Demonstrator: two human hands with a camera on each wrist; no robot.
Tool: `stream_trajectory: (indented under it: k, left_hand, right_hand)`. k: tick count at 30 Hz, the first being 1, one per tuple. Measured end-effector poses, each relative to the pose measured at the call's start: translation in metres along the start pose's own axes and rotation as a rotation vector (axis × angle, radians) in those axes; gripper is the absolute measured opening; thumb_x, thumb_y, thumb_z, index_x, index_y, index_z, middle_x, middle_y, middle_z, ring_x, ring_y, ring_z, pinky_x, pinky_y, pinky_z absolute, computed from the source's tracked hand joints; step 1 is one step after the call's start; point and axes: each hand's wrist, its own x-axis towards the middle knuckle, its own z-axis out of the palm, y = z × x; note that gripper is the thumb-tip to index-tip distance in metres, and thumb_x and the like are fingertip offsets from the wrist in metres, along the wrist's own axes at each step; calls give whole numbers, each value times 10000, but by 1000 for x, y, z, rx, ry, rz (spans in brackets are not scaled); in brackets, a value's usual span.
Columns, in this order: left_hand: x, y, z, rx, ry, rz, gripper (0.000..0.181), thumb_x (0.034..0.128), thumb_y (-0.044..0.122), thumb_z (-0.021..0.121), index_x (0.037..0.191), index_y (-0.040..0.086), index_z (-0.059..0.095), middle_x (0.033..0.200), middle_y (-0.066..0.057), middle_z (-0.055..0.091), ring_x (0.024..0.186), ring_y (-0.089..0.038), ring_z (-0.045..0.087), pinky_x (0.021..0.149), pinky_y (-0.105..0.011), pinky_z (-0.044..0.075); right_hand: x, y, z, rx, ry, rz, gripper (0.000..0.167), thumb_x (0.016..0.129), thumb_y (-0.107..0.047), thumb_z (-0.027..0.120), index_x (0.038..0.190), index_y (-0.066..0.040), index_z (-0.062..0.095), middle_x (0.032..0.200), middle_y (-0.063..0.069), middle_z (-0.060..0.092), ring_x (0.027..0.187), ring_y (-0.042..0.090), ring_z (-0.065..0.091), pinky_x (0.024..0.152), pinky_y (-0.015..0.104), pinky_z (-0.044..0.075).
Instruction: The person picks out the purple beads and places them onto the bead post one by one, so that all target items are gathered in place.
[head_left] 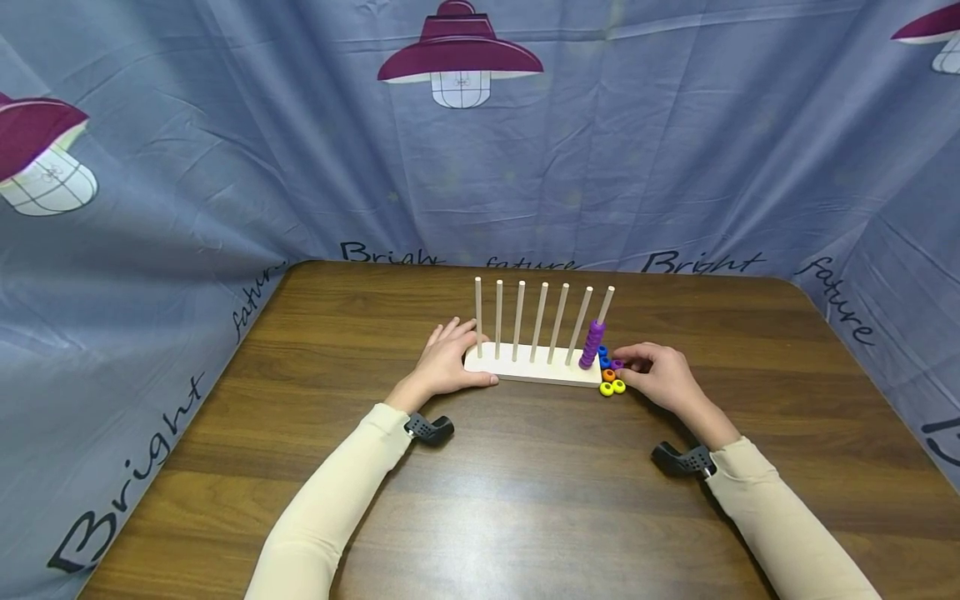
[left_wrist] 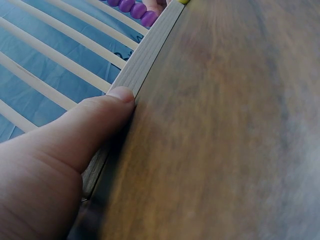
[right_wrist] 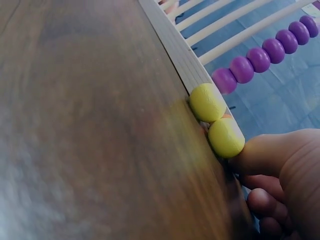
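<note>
A pale wooden peg board point(head_left: 547, 377) stands on the table with a row of upright pegs. My left hand point(head_left: 448, 363) grips its left end, the thumb point(left_wrist: 112, 102) along the front edge and the fingers behind. A stack of purple beads point(head_left: 592, 344) sits on the rightmost peg. My right hand point(head_left: 660, 377) is beside the board's right end, thumb and forefinger at a loose purple bead point(head_left: 617, 364), seemingly pinching it. The right wrist view hides this bead behind yellow beads point(right_wrist: 226, 137). Blue beads point(head_left: 603, 352) and an orange bead point(head_left: 608, 375) lie close by.
The brown wooden table point(head_left: 540, 500) extends around the board. A blue-grey curtain point(head_left: 480, 183) with lamp prints and lettering hangs behind it and at both sides. Several bare pegs point(head_left: 518, 321) rise left of the purple stack.
</note>
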Motion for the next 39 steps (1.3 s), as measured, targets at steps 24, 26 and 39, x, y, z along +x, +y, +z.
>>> stream_trajectory:
  k: [24, 26, 39]
  left_hand:
    - [0, 0, 0, 5, -6, 0, 696, 771, 569, 800, 1332, 189, 641, 1640, -129, 383, 1575, -397, 212, 1293, -585, 109]
    - [0, 0, 0, 3, -5, 1, 696, 772, 568, 799, 1332, 188, 641, 1640, -128, 383, 1574, -399, 211, 1293, -587, 107]
    - [1, 0, 0, -2, -17, -8, 712, 776, 564, 802, 1359, 195, 628, 1648, -114, 373, 1581, -389, 194, 1295, -585, 92]
  right_hand:
    - [-1, 0, 1, -29, -28, 10, 242, 838, -39, 772, 1078, -7, 767, 934, 140, 727, 774, 184, 572, 644, 222, 431]
    - [-1, 0, 1, -29, -28, 10, 242, 838, -39, 770, 1079, -5, 766, 937, 143, 727, 777, 188, 575, 646, 225, 433]
    - [-1, 1, 3, -34, 17, -27, 214, 814, -48, 782, 1026, -17, 782, 891, 127, 731, 725, 127, 565, 625, 213, 428]
